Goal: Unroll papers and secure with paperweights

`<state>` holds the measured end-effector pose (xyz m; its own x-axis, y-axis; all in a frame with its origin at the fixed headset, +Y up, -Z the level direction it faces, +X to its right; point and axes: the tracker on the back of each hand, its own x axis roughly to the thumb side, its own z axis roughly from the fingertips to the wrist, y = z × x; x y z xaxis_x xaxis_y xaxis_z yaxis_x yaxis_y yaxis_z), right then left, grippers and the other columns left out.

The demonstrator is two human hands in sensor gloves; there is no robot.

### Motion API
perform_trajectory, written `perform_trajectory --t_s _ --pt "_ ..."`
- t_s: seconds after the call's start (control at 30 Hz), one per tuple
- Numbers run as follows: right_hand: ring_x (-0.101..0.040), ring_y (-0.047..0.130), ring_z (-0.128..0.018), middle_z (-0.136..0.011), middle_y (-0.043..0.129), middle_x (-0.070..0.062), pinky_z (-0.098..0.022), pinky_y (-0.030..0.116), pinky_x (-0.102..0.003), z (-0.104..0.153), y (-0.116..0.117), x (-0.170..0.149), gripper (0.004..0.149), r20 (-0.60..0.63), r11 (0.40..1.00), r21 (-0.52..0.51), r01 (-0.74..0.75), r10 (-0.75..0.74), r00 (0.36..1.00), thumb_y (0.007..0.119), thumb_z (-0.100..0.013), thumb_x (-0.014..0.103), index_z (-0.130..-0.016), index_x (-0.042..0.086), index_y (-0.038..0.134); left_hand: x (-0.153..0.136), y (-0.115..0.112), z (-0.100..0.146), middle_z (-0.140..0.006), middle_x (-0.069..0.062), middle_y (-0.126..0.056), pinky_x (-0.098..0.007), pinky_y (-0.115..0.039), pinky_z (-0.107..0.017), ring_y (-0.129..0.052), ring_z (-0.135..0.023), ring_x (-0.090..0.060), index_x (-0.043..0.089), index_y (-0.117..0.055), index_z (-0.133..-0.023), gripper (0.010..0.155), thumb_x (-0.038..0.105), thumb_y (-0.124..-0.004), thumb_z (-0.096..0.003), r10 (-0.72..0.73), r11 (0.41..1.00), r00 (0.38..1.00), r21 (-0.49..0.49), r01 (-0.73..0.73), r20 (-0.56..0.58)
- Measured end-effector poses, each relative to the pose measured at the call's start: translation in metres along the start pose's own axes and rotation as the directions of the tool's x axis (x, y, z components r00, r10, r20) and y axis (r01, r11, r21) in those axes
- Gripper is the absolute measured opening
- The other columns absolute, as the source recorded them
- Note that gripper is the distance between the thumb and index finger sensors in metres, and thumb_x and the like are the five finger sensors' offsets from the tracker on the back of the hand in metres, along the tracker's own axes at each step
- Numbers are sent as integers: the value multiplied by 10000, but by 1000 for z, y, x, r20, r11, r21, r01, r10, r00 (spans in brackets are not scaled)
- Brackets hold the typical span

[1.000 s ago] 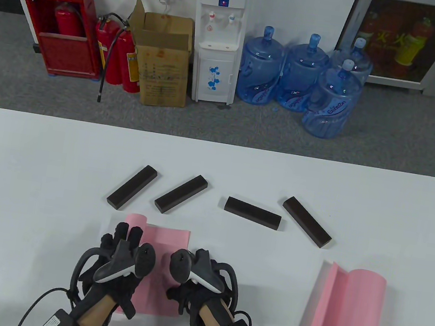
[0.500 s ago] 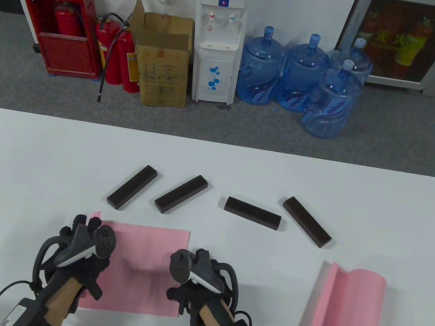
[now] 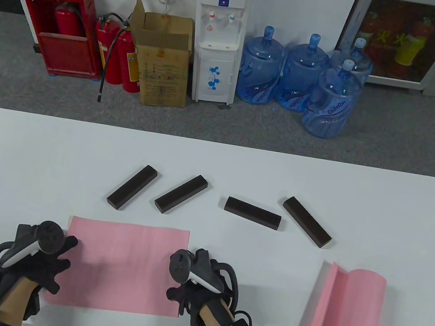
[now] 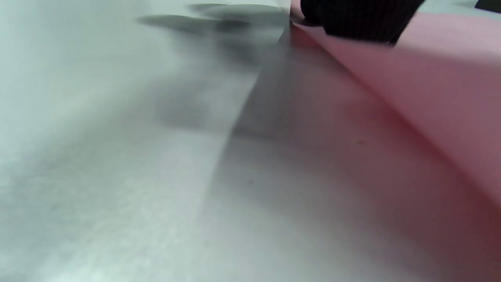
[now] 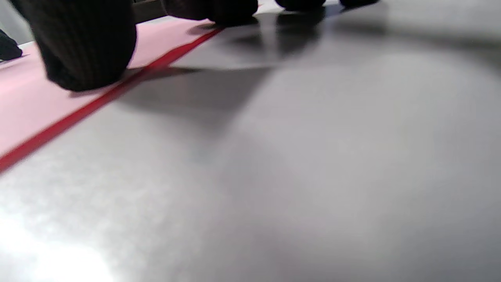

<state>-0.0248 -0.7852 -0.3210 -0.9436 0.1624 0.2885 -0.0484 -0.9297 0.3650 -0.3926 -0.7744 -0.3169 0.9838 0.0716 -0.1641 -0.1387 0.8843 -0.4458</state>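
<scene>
Left hand, right hand pin pink sheet — wrist views show fingertips touching.

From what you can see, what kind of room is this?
Probably an office or lab utility area: a water dispenser stands at the wall beside spare water jugs, red fire extinguishers and a cardboard box, on grey carpet behind a white table.

White table: pink papers, dark paperweights.

Black knit-gloved fingertips pressing the edge of a flat pink paper sheet onto the glossy white desk.
</scene>
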Motion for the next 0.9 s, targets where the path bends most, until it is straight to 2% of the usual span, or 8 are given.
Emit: perform_trajectory --t_s 0.17,0.27,0.33,0.47,0.5,0.6,0.73,0.9 --pt "-379 331 -1061 -1113 363 30 -738 386 -619 -1 -2 3 835 -4 1000 19 -14 14 1000 789 -376 540 -1073 313 390 -3 -1 0 -1271 -87 -216 -677 -254 -803 -203 -1159 -454 526 -458 -1075 626 496 -735 -514 -4 1000 1000 -17 4 0" --pt "-370 342 -1077 -1126 350 38 -750 419 -612 -4 -11 5 840 -26 994 98 -43 46 999 766 -383 564 -1083 321 369 -4 -2 1 -1267 -91 -232 -676 -271 -803 -253 -1156 -453 527 -445 -1072 623 490 -726 -517 19 999 1000 -30 -19 5" --pt "-367 360 -1084 -1141 353 33 -748 435 -619 -10 -24 0 835 -45 987 155 41 -35 998 763 -388 561 -1088 313 381 -6 -3 0 -1262 -91 -218 -673 -273 -804 -242 -1153 -451 527 -436 -1073 623 486 -722 -521 43 998 999 -41 -42 8" --pt "-372 377 -1078 -1134 394 -3 -743 437 -618 -28 -61 -27 820 -112 987 15 162 -160 981 781 -385 531 -1084 289 424 -5 -3 2 -1258 -92 -193 -671 -266 -805 -201 -1154 -450 527 -422 -1073 621 478 -713 -526 54 997 998 -52 -54 7" --pt "-373 364 -1079 -1135 375 -7 -747 426 -619 -35 -72 -39 823 -147 985 -38 167 -171 974 790 -386 519 -1083 285 420 -5 -3 1 -1259 -91 -195 -672 -266 -804 -201 -1154 -452 526 -422 -1074 621 477 -711 -527 52 997 999 -52 -51 6" --pt "-365 325 -1086 -1140 298 -14 -759 403 -611 -53 -97 -73 842 -259 989 -98 112 -134 956 805 -389 500 -1086 287 382 -5 -3 1 -1256 -96 -193 -671 -268 -805 -196 -1152 -456 527 -421 -1072 618 473 -709 -528 56 997 998 -53 -56 6" --pt "-351 341 -1088 -1137 277 -17 -761 419 -601 -73 -113 -110 858 -376 993 -119 -23 -24 926 836 -386 468 -1082 289 367 -4 -3 1 -1255 -98 -191 -671 -271 -804 -212 -1149 -455 526 -421 -1072 618 471 -708 -528 58 997 998 -54 -58 5" --pt "-313 394 -1096 -1138 323 -5 -773 452 -578 -92 -115 -136 888 -450 991 -44 -130 97 888 872 -378 437 -1079 303 342 -4 -3 1 -1255 -96 -187 -672 -269 -805 -210 -1148 -455 527 -417 -1071 618 471 -707 -529 60 997 998 -58 -59 4"
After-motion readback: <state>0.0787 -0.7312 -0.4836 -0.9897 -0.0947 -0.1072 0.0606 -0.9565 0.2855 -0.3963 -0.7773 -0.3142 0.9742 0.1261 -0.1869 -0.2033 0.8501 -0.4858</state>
